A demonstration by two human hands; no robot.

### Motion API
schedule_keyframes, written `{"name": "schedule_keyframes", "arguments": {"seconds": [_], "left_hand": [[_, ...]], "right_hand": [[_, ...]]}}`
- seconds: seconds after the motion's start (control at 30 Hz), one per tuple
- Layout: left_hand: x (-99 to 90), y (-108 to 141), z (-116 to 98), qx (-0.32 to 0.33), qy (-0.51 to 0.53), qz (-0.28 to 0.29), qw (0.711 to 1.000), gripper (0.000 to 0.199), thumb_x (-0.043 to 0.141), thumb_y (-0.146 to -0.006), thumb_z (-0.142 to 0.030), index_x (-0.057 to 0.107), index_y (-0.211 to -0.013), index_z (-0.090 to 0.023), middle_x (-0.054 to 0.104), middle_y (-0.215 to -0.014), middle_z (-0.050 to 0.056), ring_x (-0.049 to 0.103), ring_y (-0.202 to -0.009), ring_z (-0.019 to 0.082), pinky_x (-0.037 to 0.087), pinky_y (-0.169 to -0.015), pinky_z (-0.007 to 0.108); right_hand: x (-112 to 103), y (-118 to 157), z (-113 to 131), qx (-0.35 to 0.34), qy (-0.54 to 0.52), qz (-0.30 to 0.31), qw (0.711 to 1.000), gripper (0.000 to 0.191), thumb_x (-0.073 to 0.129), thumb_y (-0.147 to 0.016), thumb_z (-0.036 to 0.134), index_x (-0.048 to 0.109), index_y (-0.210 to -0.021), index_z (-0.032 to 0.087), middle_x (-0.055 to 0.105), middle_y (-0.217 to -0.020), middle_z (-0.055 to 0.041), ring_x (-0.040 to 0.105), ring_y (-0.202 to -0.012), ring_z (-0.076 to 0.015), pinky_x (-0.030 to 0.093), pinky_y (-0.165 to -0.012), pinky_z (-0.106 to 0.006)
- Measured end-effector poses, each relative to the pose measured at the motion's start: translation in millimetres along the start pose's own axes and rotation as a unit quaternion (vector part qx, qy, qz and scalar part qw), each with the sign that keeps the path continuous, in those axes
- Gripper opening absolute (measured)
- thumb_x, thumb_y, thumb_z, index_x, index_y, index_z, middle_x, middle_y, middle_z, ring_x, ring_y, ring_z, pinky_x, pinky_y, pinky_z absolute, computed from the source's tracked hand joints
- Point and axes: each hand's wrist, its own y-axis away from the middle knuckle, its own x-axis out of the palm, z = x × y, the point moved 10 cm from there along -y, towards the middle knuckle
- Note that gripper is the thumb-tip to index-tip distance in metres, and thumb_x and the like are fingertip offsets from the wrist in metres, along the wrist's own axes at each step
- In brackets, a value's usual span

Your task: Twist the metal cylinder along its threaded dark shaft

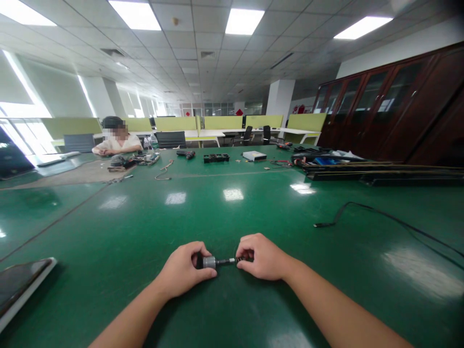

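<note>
Close in front of me, my left hand point(186, 268) is closed around a grey and black cylinder point(209, 262). A thin dark shaft point(225, 262) with a pale metal tip sticks out of the cylinder toward the right. At that tip, my right hand point(263, 258) pinches a small dark ribbed piece point(240, 259) that looks like a coil spring. Fingers hide part of it, and whether it touches the shaft I cannot tell. Both hands are low over the green table point(217, 217).
A black cable point(377, 209) crosses the table at right. At far right lie long black rails point(362, 169). A white-edged flat device point(25, 285) is at near left. Farther back are a power drill point(185, 154), black tray point(216, 158), white box point(254, 155) and a seated person point(121, 142).
</note>
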Motion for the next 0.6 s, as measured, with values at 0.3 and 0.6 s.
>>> {"name": "schedule_keyframes", "arguments": {"seconds": [0.3, 0.6], "left_hand": [[-1.2, -0.7, -0.6, -0.004, 0.003, -0.002, 1.0, 0.03, 0.078, -0.066, -0.043, 0.066, -0.083, -0.02, 0.055, -0.07, -0.005, 0.051, -0.067, 0.015, 0.032, -0.059, 0.023], [-0.9, -1.1, -2.3, -0.006, 0.006, -0.002, 1.0, 0.028, 0.078, -0.065, -0.037, 0.064, -0.083, -0.02, 0.053, -0.068, -0.006, 0.05, -0.065, 0.015, 0.033, -0.059, 0.023]], "right_hand": [[4.0, -3.5, 7.5, 0.01, -0.016, -0.007, 1.0, 0.005, 0.071, -0.075, 0.019, 0.072, -0.08, 0.018, 0.061, -0.07, -0.0004, 0.056, -0.065, -0.0133, 0.042, -0.061, -0.025], [14.7, -6.2, 43.3, -0.038, -0.097, -0.03, 0.994, 0.051, 0.059, -0.072, 0.0, 0.063, -0.119, 0.021, 0.063, -0.09, -0.0025, 0.057, -0.083, -0.0165, 0.047, -0.077, -0.029]]}}
